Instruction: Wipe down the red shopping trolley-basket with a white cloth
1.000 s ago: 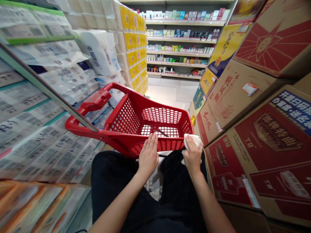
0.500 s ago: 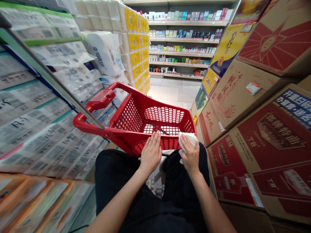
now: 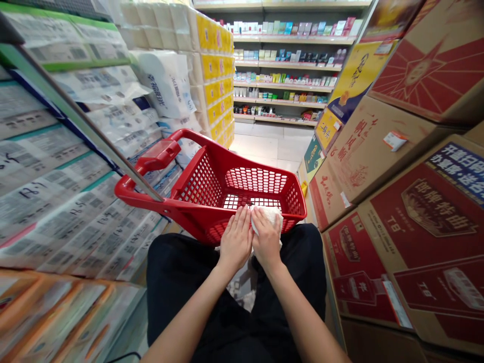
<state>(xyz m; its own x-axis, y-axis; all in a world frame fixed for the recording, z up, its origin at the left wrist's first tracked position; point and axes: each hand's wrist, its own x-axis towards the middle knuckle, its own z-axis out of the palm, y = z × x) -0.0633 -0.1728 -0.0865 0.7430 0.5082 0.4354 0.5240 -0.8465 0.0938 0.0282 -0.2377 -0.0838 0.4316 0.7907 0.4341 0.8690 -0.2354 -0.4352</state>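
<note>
A red plastic shopping basket (image 3: 260, 214) with latticed sides and a long metal pull handle (image 3: 88, 128) stands in front of my knees. My left hand (image 3: 236, 239) lies flat with fingers stretched out against the basket's near side, just at the rim. Beside it, almost touching, my right hand (image 3: 265, 239) presses a white cloth (image 3: 275, 218) to the same near rim. Part of the cloth is hidden under that hand. Through the lattice, the inside of the basket shows only its perforated floor.
Packs of paper goods (image 3: 64, 201) are stacked high on the left, with yellow-fronted rolls (image 3: 214, 80) behind. Red and brown cartons (image 3: 416, 212) wall in the right side. Shelves of small boxes and bottles (image 3: 287, 65) stand across the tiled floor (image 3: 264, 136).
My right hand has slid left along the basket's rim with the white cloth, coming up beside my left hand. My left hand and the basket have stayed nearly in place.
</note>
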